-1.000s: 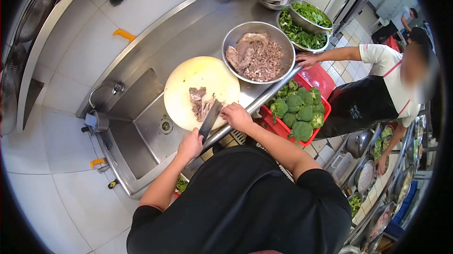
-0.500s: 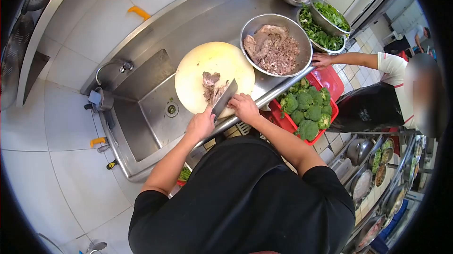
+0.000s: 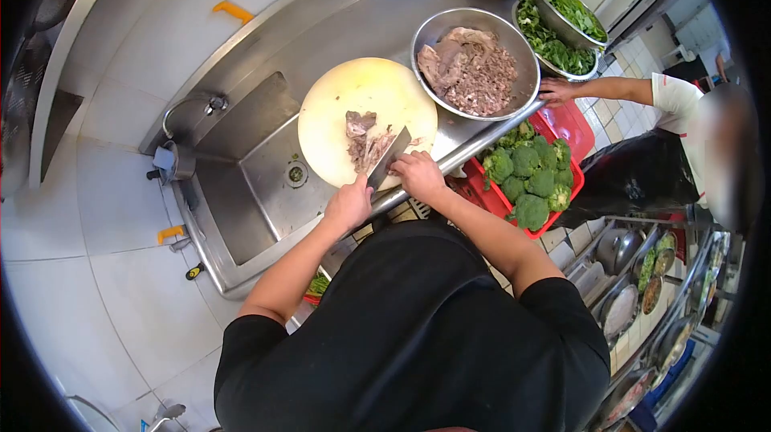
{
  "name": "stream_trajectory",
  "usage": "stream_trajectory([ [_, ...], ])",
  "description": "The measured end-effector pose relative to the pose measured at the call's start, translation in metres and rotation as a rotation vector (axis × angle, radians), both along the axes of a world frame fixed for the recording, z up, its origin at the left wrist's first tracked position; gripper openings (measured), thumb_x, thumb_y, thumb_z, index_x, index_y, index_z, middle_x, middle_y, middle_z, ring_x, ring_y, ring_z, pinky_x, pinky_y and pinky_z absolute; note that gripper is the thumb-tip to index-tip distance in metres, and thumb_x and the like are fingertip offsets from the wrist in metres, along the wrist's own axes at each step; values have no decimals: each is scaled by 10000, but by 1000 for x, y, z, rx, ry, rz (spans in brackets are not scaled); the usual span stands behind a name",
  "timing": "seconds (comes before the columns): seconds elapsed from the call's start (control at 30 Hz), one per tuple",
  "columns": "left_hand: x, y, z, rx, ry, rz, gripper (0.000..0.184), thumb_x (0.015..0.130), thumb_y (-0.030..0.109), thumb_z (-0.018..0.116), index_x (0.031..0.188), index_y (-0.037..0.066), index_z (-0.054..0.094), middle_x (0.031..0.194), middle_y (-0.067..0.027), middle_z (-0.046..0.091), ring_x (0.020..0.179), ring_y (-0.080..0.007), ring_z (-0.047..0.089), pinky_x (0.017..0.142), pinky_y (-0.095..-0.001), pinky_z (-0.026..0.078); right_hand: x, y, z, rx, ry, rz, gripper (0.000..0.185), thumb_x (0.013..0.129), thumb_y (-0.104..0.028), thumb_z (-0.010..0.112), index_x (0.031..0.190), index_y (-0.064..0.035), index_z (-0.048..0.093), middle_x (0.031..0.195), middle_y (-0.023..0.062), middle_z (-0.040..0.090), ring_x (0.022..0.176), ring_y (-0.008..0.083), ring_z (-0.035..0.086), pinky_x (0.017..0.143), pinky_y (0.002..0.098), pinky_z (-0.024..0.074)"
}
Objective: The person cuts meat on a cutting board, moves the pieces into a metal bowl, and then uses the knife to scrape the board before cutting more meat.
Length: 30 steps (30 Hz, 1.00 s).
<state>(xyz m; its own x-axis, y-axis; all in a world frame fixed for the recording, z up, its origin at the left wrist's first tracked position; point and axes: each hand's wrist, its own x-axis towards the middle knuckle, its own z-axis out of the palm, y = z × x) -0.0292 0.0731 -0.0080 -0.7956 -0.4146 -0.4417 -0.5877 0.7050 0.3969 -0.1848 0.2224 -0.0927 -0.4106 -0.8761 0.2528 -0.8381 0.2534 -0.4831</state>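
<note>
My left hand [image 3: 348, 204] is wrapped round the handle of a cleaver [image 3: 389, 160], its broad blade slanting up and to the right over the round cutting board [image 3: 345, 99]. Chopped cooked meat [image 3: 365, 147] lies along the blade's left side, with a larger dark piece at the top. Beside the blade's right side, my right hand [image 3: 421, 176] has bent fingers pressed down on meat near the board's front edge; the fingers mostly cover that piece. A big steel bowl [image 3: 416, 59] of chopped and whole meat stands right of the board.
The board rests over the steel sink [image 3: 233, 215]. A red crate [image 3: 514, 219] of broccoli [image 3: 530, 211] sits below the counter edge. Bowls of leafy greens [image 3: 554, 55] stand at the back right. A co-worker's hand [image 3: 558, 91] touches the counter edge near the meat bowl.
The view has shifted slightly. The cleaver and both hands stay near the same spot on the board, with small shifts of the blade; a small meat scrap now shows right of the blade.
</note>
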Motion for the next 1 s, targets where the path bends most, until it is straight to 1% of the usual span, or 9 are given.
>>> stream_trajectory([
  [0.13,8,-9,28,-15,-6,-17,237,1052,258,541,1145,40,532,918,-314,711,886,-521,697,821,-623,533,3,2,-4,-71,-131,-129,160,868,-114,659,1012,-102,729,961,100,686,992,322,664,934,450,513],
  [0.23,24,-11,46,-33,-65,-41,231,1047,257,549,1145,48,545,906,-316,707,880,-521,693,816,-615,534,0,2,-3,-35,-194,-109,151,859,-90,650,999,-80,707,971,131,673,1000,361,657,942,486,521],
  [0.33,31,-7,56,-61,-95,-76,223,1042,258,556,1131,54,556,892,-321,703,880,-525,691,809,-617,532,-1,3,-3,45,-145,-110,132,855,-84,642,974,-73,699,973,133,663,1001,357,659,929,480,528],
  [0.53,28,-8,53,-60,-133,-90,232,1042,267,563,1115,47,560,871,-319,705,865,-531,692,796,-629,533,-3,9,-5,16,-50,-86,121,863,-101,630,955,-96,708,944,92,663,964,298,667,898,436,518],
  [0.63,25,-3,36,-61,-120,-92,249,1043,278,564,1131,45,550,858,-316,705,846,-534,692,776,-632,536,-4,11,-5,6,-21,-70,115,865,-102,627,944,-108,711,931,73,661,943,271,670,869,414,508],
  [0.7,21,9,12,-63,-107,-61,261,1046,286,562,1145,46,540,854,-317,704,838,-535,692,762,-633,537,-5,11,-8,48,-19,-57,112,868,-108,632,944,-110,714,921,71,656,935,267,673,856,412,506],
  [0.77,14,11,4,-64,-69,-45,268,1050,292,557,1156,48,532,856,-318,703,838,-537,691,762,-634,536,-9,9,-8,58,-16,-50,115,871,-115,636,951,-110,718,921,71,659,937,268,677,857,415,507],
  [0.93,13,-1,0,-5,28,-39,271,1057,299,544,1163,50,525,886,-321,702,867,-540,681,794,-637,525,-12,12,-7,39,-63,-23,118,898,-136,645,984,-108,720,957,87,689,977,291,688,905,442,518],
  [1.0,20,-9,14,-18,31,7,268,1059,297,541,1174,56,523,901,-319,703,878,-538,678,803,-635,521,-13,13,-6,38,-118,-36,104,907,-140,655,985,-106,715,957,96,697,980,309,690,925,456,518],
])
